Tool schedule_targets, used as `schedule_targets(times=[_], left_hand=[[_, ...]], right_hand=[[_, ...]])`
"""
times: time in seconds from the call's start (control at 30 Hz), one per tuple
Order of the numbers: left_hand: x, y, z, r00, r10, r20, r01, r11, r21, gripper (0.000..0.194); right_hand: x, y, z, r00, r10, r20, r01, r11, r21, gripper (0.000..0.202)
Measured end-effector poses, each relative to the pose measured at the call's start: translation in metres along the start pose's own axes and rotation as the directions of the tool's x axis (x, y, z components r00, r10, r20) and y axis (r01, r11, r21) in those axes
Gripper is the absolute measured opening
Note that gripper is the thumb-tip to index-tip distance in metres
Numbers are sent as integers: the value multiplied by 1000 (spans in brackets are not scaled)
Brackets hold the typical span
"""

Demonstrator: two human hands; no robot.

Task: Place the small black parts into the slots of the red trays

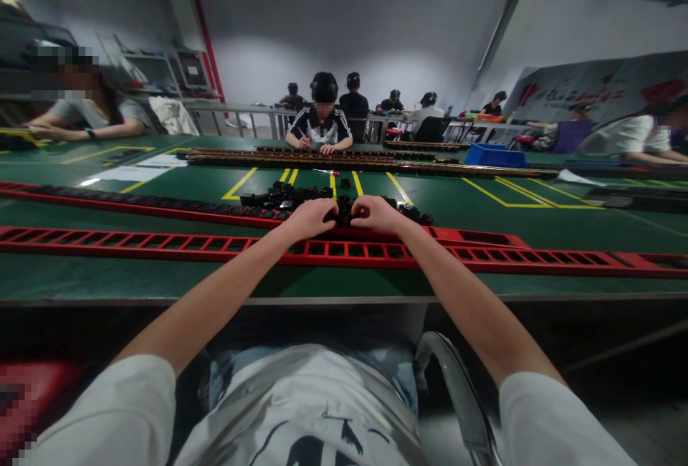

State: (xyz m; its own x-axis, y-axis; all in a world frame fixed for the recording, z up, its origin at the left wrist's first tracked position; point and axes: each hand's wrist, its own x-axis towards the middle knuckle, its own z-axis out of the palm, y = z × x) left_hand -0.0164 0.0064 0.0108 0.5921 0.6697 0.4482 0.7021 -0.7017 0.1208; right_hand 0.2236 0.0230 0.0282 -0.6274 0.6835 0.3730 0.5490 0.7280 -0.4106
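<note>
Left hand and right hand meet knuckle to knuckle, fingers curled narrow around a small black part just behind the near red slotted strip, the loose black parts pile lying handily beyond that strip.

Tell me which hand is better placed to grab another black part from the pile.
Left, marginally. The left hand sits right in front of the bulk of the black parts pile, which spreads mostly to its side. The right hand borders only the thinner tail. Both hands are pinched together on one part.
</note>
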Motion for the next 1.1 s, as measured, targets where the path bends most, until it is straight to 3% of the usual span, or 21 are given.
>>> schedule_targets(times=[0.57, 0.77, 0.9, 1.1], left_hand=[[-1, -3, 0, 997, 12, 77, -9, 999, -40, 22], [0, -3, 1, 996, -19, 84, 22, 999, -41, 36], [2, -6, 4, 999, -8, 40, 8, 1000, 12, 31], [5, -6, 9, 993, -5, 114, 3, 1000, 14, 26]], right_hand=[[-1, -2, -2, 1000, -12, 13, 13, 1000, -24, 15], [0, -4, -2, 996, -21, -90, 21, 1000, -1, 19], [0, -4, -2, 992, -48, -121, 48, 999, 1, 18], [0, -4, -1, 993, -42, -108, 42, 999, -5, 17]])
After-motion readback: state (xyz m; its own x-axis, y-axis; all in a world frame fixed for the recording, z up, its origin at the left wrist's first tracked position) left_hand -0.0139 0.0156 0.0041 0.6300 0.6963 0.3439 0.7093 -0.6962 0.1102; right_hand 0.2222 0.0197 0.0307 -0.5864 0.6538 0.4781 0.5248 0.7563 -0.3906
